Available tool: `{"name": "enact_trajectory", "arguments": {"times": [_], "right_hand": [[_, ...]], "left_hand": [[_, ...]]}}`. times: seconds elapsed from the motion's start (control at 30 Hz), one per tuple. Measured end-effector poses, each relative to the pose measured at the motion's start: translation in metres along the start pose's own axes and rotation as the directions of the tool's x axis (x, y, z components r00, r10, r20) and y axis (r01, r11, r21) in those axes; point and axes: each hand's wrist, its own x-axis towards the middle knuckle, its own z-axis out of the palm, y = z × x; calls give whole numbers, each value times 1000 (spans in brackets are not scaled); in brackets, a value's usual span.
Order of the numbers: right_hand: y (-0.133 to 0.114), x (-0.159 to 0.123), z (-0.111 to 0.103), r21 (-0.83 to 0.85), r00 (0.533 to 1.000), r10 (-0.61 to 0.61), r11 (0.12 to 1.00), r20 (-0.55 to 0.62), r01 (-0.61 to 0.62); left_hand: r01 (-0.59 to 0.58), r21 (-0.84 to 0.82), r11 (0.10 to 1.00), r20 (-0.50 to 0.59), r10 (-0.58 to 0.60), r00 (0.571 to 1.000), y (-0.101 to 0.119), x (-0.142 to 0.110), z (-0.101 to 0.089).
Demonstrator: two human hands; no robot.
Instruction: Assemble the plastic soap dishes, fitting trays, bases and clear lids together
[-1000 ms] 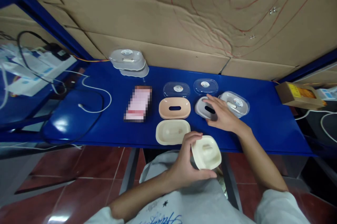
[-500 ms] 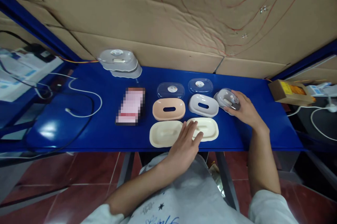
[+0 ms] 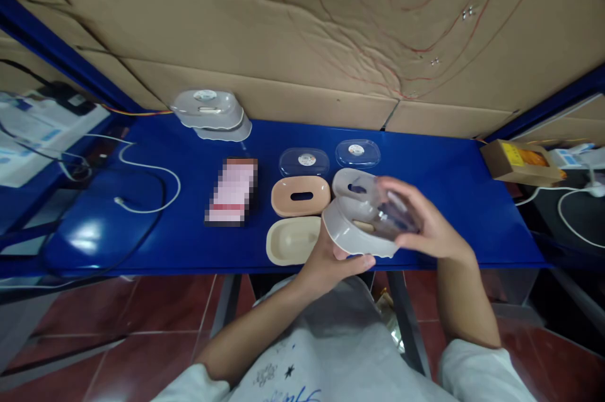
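Note:
Above the front edge of the blue table (image 3: 454, 200) I hold a grey soap box (image 3: 352, 233) in both hands. My left hand (image 3: 333, 258) grips its near end from below. My right hand (image 3: 423, 225) is closed over its clear lid (image 3: 392, 213) on the right side. Behind it on the table lie a grey slotted insert (image 3: 350, 181), a peach slotted insert (image 3: 300, 196), a cream base (image 3: 289, 241) and two clear lids (image 3: 304, 161) (image 3: 358, 153). The held box hides whatever lies under it.
A stack of grey lidded boxes (image 3: 208, 111) stands at the back left against the cardboard wall (image 3: 302, 24). A pixelated flat object (image 3: 231, 191) lies left of the inserts. A white cable (image 3: 146, 188) loops at the left. A cardboard carton (image 3: 517, 162) sits at the right end.
My right hand lifted the grey lidded box from the right and brought it to the middle. My left hand left the cream piece on the table and took hold of the box.

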Motion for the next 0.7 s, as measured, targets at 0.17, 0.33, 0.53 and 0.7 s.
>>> {"name": "enact_trajectory", "arguments": {"times": [0.17,0.33,0.53,0.7], "right_hand": [[82,32,-49,-402,914,252,837,-319,-371],[122,51,-73,-542,865,392,674,-313,-502],[27,18,-19,-215,995,90,974,47,-78],[-31,-11,24,-139,965,27,990,261,10]], "left_hand": [[20,99,995,22,-22,1000,2,-14,-12],[86,70,994,21,-87,996,-2,-21,-15],[42,105,994,26,-45,999,-4,-15,-12],[-11,81,997,125,1,992,-9,-11,-5]]}}
